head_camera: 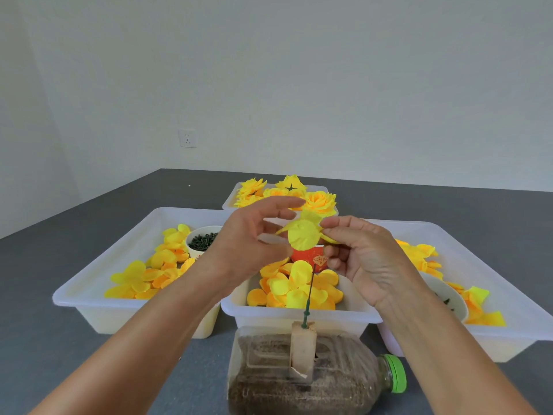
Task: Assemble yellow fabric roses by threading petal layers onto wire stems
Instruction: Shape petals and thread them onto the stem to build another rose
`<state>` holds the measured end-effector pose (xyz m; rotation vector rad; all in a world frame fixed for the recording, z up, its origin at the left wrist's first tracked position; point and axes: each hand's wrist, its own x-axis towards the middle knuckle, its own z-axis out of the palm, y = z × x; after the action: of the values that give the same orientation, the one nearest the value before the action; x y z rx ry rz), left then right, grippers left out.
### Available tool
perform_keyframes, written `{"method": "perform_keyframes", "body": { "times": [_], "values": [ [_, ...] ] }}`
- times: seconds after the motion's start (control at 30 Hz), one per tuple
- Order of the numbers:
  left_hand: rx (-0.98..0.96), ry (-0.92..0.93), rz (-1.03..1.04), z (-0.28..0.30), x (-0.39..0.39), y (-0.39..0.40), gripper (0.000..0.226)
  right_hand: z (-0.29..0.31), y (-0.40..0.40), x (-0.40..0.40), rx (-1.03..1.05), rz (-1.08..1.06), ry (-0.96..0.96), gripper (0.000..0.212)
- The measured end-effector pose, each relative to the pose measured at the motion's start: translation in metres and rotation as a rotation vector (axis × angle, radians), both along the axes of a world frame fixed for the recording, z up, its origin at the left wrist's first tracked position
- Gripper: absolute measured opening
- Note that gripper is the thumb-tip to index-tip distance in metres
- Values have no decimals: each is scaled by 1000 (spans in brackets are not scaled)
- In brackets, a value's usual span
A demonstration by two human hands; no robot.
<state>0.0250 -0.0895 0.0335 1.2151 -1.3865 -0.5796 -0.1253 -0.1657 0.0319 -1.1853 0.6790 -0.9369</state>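
A yellow petal layer is held up between both hands above the middle tray. My right hand pinches its right edge with thumb and forefinger. My left hand touches its left side, fingers spread and curved around it. Below, a thin green wire stem stands upright in a wooden block set in a lying plastic bottle filled with brown matter. The stem's tip ends a little under the petal layer, near my right hand's fingers.
Three white trays hold loose yellow petals: left, middle, right. A white cup of dark green parts sits in the left tray, a red cup in the middle one. Finished roses fill a far tray.
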Motion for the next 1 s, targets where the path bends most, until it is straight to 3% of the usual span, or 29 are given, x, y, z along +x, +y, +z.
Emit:
{"method": "perform_keyframes", "body": {
  "times": [0.1, 0.2, 0.33, 0.4, 0.47, 0.5, 0.6, 0.7, 0.77, 0.83, 1.0],
  "values": [
    [-83, -74, 87, -1, -4, -5, 27, 1, 2, 3, 21, 19, 43, 14],
    [-27, 24, 154, 2, -1, -9, 6, 0, 2, 6, 12, 24, 91, 11],
    [108, 237, 138, 5, 2, -12, 11, 2, -3, 6, -59, -14, 103, 29],
    [154, 278, 129, 3, 3, -14, 10, 3, -2, 5, -148, 45, 94, 30],
    [188, 278, 120, 3, 3, -15, 10, 2, 0, 3, -236, 86, 136, 49],
    [200, 272, 112, 2, 3, -15, 12, 1, 0, 4, -260, 82, 161, 49],
    [227, 305, 65, 1, 1, -15, 9, 0, 0, 7, -241, 0, 199, 9],
    [249, 396, 44, 0, 5, -15, 16, -2, -3, 7, -228, -26, 206, 11],
    [265, 374, 45, -3, 9, -15, 8, -2, -2, 6, -232, -24, 190, 11],
    [271, 342, 62, -4, 9, -14, 19, -3, -2, 4, -234, -34, 173, 12],
    [222, 342, 83, -5, 8, -12, 21, -4, -3, 0, -220, -6, 171, 14]
  ]
}}
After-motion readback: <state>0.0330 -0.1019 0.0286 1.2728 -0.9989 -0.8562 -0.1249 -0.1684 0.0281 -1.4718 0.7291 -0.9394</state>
